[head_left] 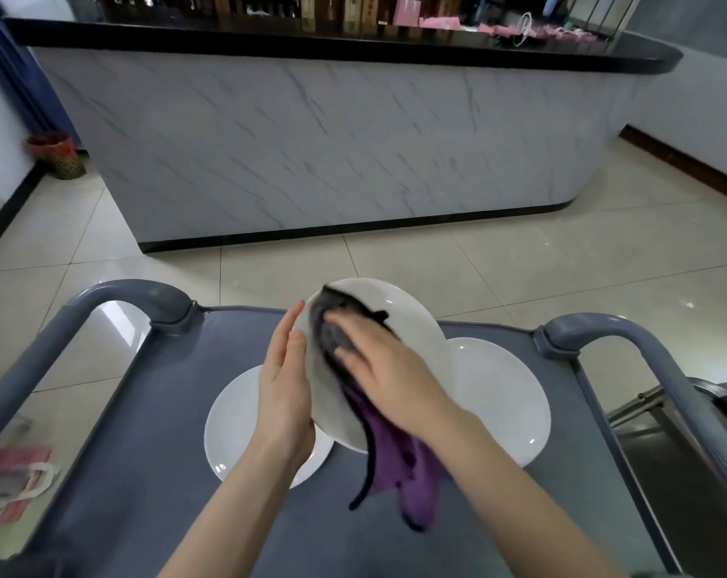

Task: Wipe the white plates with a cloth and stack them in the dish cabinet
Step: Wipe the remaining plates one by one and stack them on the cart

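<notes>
Wiping the tilted white plate (407, 323) over the middle of the cart (145, 410), I'm bracing its rim with my left hand (282, 394), fingers straight, and pressing the cloth (395, 465) under my right hand (391, 369), fingers flat, aiming for even rim-to-rim pressure.

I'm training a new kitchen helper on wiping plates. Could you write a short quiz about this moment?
1. True or false: the held plate lies flat on the cart.
2. How many other plates rest on the cart?
3. Which hand presses the cloth against the held plate: A left, B right?
Key: 1 false, it is tilted above the cart. 2 two, the left plate and the right plate. 3 B, the right hand; the left hand supports the rim.
</notes>
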Demonstrator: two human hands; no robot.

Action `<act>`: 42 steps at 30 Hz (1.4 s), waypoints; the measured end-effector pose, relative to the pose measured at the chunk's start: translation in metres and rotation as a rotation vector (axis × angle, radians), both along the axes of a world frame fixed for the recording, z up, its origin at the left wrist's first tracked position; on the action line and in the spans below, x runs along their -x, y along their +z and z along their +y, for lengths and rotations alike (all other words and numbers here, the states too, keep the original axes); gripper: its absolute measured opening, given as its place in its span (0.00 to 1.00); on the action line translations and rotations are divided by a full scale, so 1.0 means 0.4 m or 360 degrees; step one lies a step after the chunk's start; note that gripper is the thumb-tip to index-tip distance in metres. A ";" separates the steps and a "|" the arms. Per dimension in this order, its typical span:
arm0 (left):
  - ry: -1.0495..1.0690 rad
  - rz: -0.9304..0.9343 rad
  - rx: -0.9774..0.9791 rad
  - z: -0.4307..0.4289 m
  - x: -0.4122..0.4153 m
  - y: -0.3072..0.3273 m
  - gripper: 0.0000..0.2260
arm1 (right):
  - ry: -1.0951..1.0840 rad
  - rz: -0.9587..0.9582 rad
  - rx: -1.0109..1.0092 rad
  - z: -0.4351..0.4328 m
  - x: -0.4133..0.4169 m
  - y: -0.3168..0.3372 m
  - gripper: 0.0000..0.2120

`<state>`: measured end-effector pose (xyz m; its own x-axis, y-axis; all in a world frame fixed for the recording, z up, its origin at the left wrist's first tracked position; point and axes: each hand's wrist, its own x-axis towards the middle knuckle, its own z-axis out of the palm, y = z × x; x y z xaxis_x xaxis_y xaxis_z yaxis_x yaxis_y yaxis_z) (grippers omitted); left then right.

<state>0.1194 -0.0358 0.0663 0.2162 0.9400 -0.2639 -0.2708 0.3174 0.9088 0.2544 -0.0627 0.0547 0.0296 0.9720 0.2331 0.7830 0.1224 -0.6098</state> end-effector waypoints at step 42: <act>-0.0128 0.0164 -0.0161 0.033 0.079 0.025 0.14 | -0.0207 0.0138 0.0076 0.003 -0.117 -0.011 0.28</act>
